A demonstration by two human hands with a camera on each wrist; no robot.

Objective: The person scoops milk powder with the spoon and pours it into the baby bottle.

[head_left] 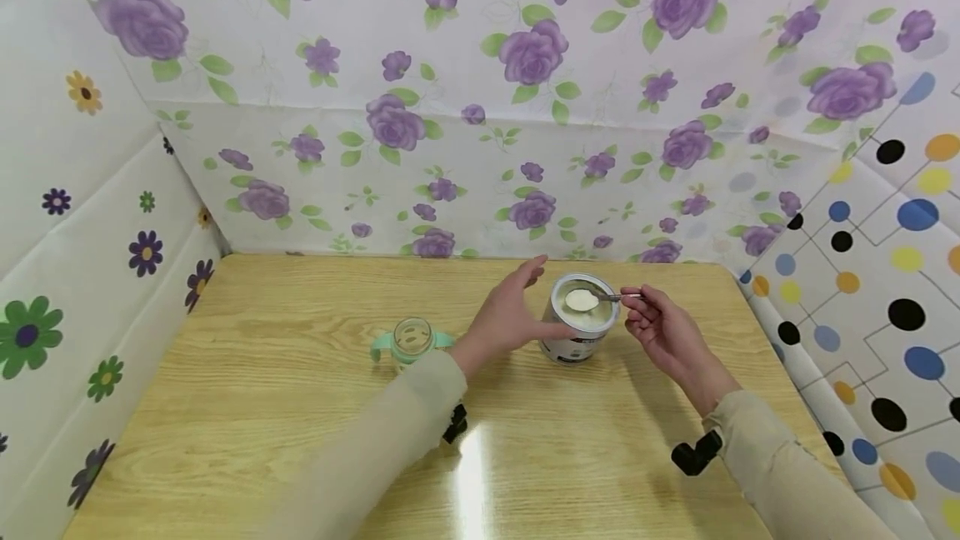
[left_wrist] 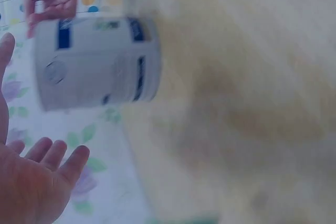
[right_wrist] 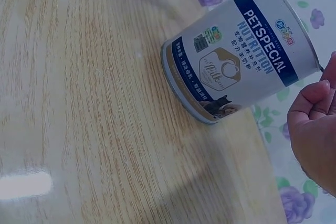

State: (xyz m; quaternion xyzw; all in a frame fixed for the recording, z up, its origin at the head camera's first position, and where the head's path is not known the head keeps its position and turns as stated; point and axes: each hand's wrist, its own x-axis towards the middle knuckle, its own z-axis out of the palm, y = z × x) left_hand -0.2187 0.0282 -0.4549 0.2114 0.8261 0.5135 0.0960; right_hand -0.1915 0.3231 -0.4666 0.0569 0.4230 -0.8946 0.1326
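Note:
My right hand (head_left: pixel 667 332) pinches the handle of a metal spoon (head_left: pixel 609 297) between thumb and fingers. The spoon's bowl is heaped with pale powder (head_left: pixel 581 300) and is over the mouth of a milk powder can (head_left: pixel 572 350). In the right wrist view the can (right_wrist: pixel 236 56) stands upright on the table, its label reading "PETSPECIAL NUTRITION". My left hand (head_left: pixel 510 311) is at the can's left side, fingers spread and thumb reaching across its front. The left wrist view shows a gap between that hand (left_wrist: pixel 37 177) and the can (left_wrist: pixel 100 61).
A clear cup with mint-green handles (head_left: pixel 382 343) stands left of the can, beside my left forearm. The wooden table (head_left: pixel 285 407) meets a floral cloth (head_left: pixel 480 182) at the back, with patterned cloths on both sides.

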